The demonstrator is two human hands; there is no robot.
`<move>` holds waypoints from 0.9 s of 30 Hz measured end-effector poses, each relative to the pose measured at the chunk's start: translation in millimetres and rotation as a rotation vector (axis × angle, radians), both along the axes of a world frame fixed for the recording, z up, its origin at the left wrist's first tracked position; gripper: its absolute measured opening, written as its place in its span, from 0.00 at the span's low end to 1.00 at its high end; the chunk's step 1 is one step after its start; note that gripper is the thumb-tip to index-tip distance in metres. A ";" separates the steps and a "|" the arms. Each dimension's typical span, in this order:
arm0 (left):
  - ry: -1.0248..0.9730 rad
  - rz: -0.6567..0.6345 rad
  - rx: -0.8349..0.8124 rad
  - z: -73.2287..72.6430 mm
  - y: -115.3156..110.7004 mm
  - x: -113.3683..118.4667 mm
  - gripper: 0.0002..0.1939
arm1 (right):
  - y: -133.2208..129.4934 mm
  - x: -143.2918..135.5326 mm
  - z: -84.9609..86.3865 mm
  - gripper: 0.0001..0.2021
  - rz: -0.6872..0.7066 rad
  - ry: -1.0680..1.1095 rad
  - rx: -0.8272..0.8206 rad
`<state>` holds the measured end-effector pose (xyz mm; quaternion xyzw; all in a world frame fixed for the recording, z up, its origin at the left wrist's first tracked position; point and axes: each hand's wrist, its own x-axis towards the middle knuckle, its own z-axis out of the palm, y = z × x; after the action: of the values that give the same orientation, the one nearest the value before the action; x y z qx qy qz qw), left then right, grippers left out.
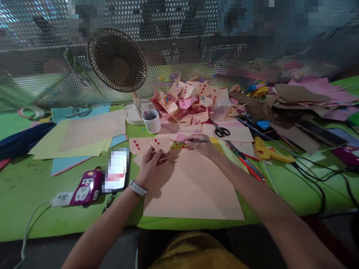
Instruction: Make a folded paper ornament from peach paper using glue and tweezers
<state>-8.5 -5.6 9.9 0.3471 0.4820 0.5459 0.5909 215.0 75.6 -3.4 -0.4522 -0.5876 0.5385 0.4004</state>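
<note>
My left hand (pixel 153 158), with a pale watch band at the wrist, pinches a small peach paper piece (pixel 164 142) marked with red squares. Another peach piece (pixel 134 146) with red squares lies just left of it. In my right hand (pixel 203 145) is a slim, dark, pen-like tool (pixel 200 141), its thin tip pointing left toward the held paper. Whether it is tweezers or a knife I cannot tell. Both forearms reach over a large peach sheet (pixel 193 190) on the green table (pixel 120 215).
Behind my hands stand a white cup (pixel 152 121), a fan (pixel 117 61) and a heap of paper cutouts (pixel 187 101). Scissors (pixel 222 131) and a yellow glue gun (pixel 270 152) with cables lie right. A phone (pixel 116 170) and purple power strip (pixel 86 188) lie left.
</note>
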 end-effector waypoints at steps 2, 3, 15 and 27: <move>-0.001 -0.005 -0.004 -0.7 0.4 0.0 0.17 | -1.6 2.5 3.2 0.17 0.050 -0.044 0.036; 0.000 -0.008 -0.005 -0.9 0.5 0.0 0.17 | -2.1 4.0 4.6 0.17 0.076 -0.068 0.052; 0.014 -0.022 -0.004 1.4 -0.1 1.1 0.17 | 0.1 8.2 5.0 0.16 0.156 -0.094 0.071; 0.022 -0.021 0.002 0.9 0.1 1.2 0.18 | -3.7 5.9 11.7 0.15 0.087 -0.100 0.098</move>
<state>-7.3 -5.5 10.8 0.3588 0.4844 0.5364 0.5907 220.9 71.8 8.4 -0.4324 -0.6517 0.5027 0.3682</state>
